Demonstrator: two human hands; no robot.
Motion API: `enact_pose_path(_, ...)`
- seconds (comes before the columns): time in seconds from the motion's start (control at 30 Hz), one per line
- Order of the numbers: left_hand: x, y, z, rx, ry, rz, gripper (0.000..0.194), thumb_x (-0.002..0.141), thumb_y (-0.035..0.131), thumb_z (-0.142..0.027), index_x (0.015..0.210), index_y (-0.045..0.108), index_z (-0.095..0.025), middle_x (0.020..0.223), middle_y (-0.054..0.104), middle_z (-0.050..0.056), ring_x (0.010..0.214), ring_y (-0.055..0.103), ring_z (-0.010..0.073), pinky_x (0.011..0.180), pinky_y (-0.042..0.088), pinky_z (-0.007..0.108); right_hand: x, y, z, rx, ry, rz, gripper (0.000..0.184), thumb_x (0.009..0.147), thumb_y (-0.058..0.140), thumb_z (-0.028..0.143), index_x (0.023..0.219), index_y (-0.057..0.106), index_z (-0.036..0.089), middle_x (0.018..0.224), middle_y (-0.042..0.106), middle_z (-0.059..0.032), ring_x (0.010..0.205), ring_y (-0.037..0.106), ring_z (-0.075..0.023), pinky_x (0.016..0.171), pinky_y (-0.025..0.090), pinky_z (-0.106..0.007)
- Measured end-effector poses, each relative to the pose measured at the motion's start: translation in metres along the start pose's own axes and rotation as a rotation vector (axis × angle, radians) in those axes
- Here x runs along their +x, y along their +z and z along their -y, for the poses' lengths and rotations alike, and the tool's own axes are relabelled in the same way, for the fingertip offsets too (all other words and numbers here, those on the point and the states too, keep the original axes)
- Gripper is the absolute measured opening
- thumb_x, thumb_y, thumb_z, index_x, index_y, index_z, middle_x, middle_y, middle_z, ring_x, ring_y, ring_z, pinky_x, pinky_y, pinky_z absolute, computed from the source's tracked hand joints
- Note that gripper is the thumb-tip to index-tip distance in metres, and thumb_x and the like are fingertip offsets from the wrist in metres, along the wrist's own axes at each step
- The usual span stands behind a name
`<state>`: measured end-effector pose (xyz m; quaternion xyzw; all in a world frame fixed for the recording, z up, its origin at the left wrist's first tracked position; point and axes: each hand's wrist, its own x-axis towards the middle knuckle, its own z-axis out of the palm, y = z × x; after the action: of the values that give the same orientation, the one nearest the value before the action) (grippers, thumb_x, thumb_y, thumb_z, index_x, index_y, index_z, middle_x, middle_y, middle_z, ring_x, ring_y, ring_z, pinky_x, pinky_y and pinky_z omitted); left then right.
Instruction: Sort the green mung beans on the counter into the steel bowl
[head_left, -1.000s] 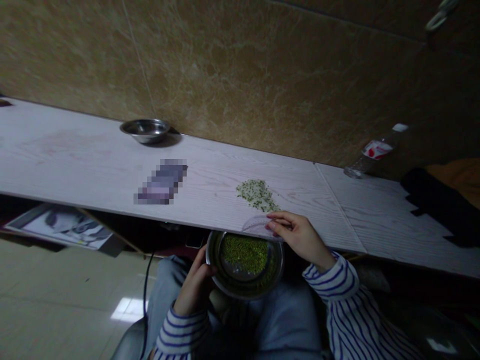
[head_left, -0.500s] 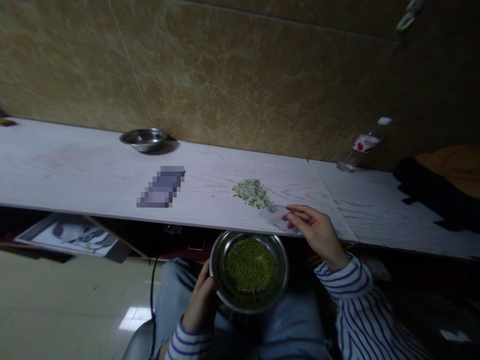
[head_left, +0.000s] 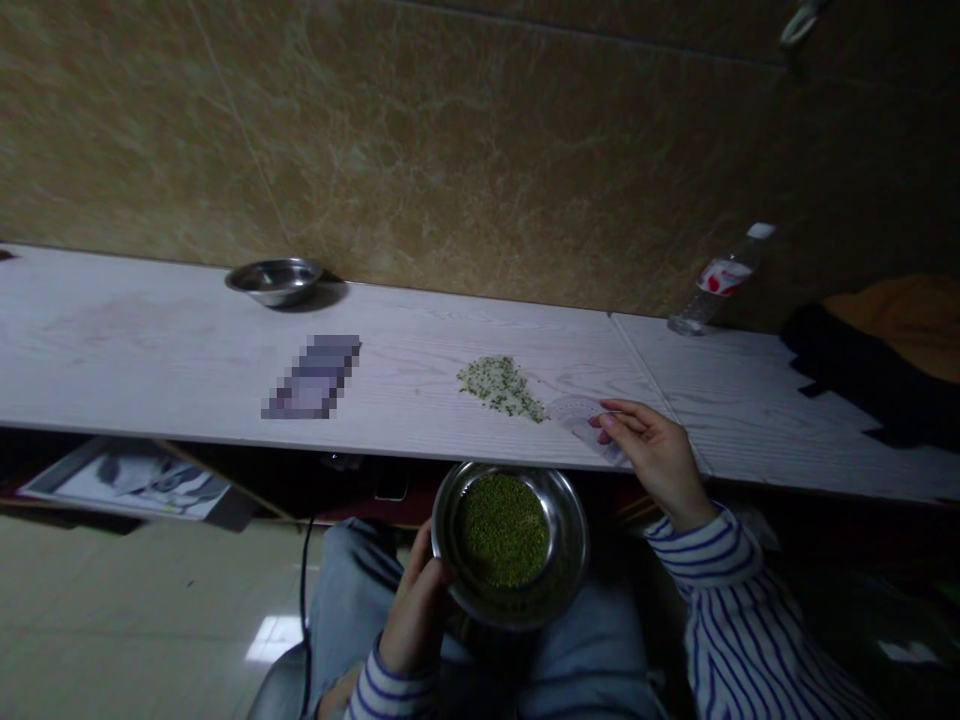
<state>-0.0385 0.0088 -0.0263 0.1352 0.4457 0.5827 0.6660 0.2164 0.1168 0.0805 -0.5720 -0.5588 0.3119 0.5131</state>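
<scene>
My left hand (head_left: 417,605) grips the left rim of a steel bowl (head_left: 566,560). The bowl sits over my lap, just below the table's front edge, with green mung beans (head_left: 502,530) inside. A clear plastic protractor (head_left: 574,412) is pinched between the thumb and fingers of my right hand (head_left: 649,450), low over the tabletop. Left of the protractor lies a flat pile of white grains mixed with green beans (head_left: 499,385); the white grains look like rice. The protractor's tip is close to the pile's right end; whether they touch I cannot tell.
A second steel bowl (head_left: 276,283) stands at the back left of the white table (head_left: 420,320), with a blurred-out flat object (head_left: 313,378) in front of it. A plastic bottle (head_left: 716,280) stands against the wall. Dark and orange cloth (head_left: 885,350) lies at the right. Below is an open drawer (head_left: 127,480).
My right hand and the protractor have moved slightly right, away from the pile. The bowl has shifted a little right and tilts differently in my left hand. The whole view has shifted slightly.
</scene>
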Motion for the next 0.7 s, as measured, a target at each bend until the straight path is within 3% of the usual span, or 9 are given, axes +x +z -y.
enact_pose_path(0.2, -0.001, 0.001, 0.000, -0.002, 0.009, -0.021, 0.051, 0.060, 0.066, -0.023, 0.111, 0.066, -0.024, 0.105, 0.070, 0.005, 0.108, 0.056, 0.0296, 0.087, 0.044, 0.038, 0.002, 0.000, -0.010, 0.022, 0.036, -0.029, 0.041, 0.074, 0.071, 0.045, 0.102, 0.065, 0.016, 0.082, 0.075, -0.0084, 0.065, 0.063, -0.0155, 0.061, 0.049, -0.029)
enact_pose_path(0.43, -0.001, 0.006, -0.006, 0.099, -0.017, -0.102, 0.055, 0.062, 0.065, -0.025, 0.117, 0.062, -0.026, 0.098, 0.068, 0.002, 0.092, 0.059, 0.0268, 0.070, 0.048, 0.034, 0.004, 0.001, -0.019, 0.056, 0.051, -0.079, 0.044, 0.073, 0.072, 0.047, 0.104, 0.065, 0.016, 0.081, 0.075, -0.0086, 0.066, 0.063, -0.0157, 0.064, 0.050, -0.031)
enact_pose_path(0.57, -0.001, 0.008, -0.004, 0.059, 0.030, -0.065, 0.048, 0.064, 0.063, -0.024, 0.111, 0.066, -0.024, 0.104, 0.070, 0.003, 0.104, 0.057, 0.0270, 0.083, 0.045, 0.034, 0.004, 0.001, -0.021, 0.060, 0.062, -0.088, 0.047, 0.071, 0.073, 0.048, 0.105, 0.065, 0.016, 0.082, 0.075, -0.0087, 0.067, 0.065, -0.0167, 0.067, 0.052, -0.033)
enact_pose_path(0.7, 0.000, 0.008, 0.001, 0.035, -0.042, 0.009, 0.048, 0.062, 0.067, -0.022, 0.109, 0.067, -0.023, 0.095, 0.071, 0.004, 0.093, 0.060, 0.0263, 0.080, 0.046, 0.036, 0.002, 0.000, -0.022, 0.032, 0.055, -0.073, 0.049, 0.072, 0.072, 0.050, 0.106, 0.065, 0.016, 0.085, 0.075, -0.0099, 0.072, 0.068, -0.0197, 0.071, 0.054, -0.037)
